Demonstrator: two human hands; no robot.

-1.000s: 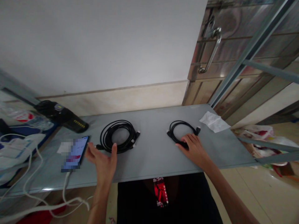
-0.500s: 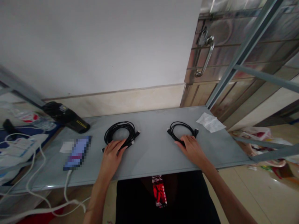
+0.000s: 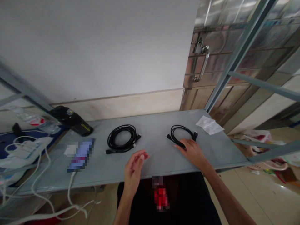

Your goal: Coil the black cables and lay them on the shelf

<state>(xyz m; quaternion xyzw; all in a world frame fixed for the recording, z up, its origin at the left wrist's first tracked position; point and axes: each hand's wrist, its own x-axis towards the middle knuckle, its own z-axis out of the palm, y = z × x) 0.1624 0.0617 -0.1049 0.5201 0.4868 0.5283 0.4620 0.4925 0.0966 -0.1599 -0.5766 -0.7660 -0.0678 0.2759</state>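
Right grip (image 3: pixel 192 151) on smaller coil (image 3: pixel 173 137)

Table (image 3: pixel 157 157), grey. Rear L: blk. tapered item (image 3: pixel 75 122), yel. lettering, on its side. Nr. L end: phone (image 3: pixel 82 153), scrn. pixelated, wht. cord (image 3: pixel 70 187) at near edge; wht. slip (image 3: pixel 71 150) just beside. Far L: clr. plastic btl. (image 3: pixel 38 120), red/wht. label. Rear R: wht. crumpled tissue (image 3: pixel 209 124); grey frame post (image 3: pixel 237 57) nr. same corner. Behind: wht. wall (image 3: pixel 117 47); R of it, metal door (image 3: pixel 220 39) w/ padlock (image 3: pixel 199 46) & bar handle (image 3: pixel 204 64).
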